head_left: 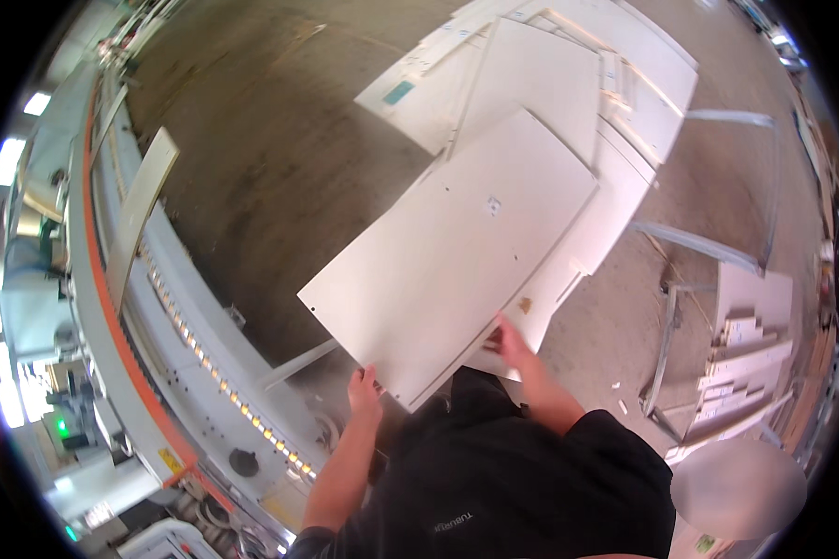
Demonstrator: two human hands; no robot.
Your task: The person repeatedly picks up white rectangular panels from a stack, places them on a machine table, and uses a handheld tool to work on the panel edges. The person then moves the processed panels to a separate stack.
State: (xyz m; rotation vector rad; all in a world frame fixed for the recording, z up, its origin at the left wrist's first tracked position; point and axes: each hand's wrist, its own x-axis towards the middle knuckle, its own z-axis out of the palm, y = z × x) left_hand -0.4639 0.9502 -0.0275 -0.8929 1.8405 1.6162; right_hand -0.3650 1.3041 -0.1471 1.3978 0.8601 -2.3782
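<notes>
A large white rectangular panel (438, 252) with small dark holes and a small label lies tilted in front of me, in both hands. My left hand (365, 389) grips its near-left edge close to the corner, fingers partly hidden beneath. Along the right long edge, my right hand (511, 343) is closed on the panel with its fingers curled under. The panel's far end overlaps a pile of other white boards (541, 84), some lying askew. Whether it rests on them there, I cannot tell.
On the left runs a long machine with an orange strip (112, 317) and a row of bright rollers (219, 373). A narrow white board (144, 219) lies across it. To the right are metal frame bars (699, 244) and stacked white strips (741, 373).
</notes>
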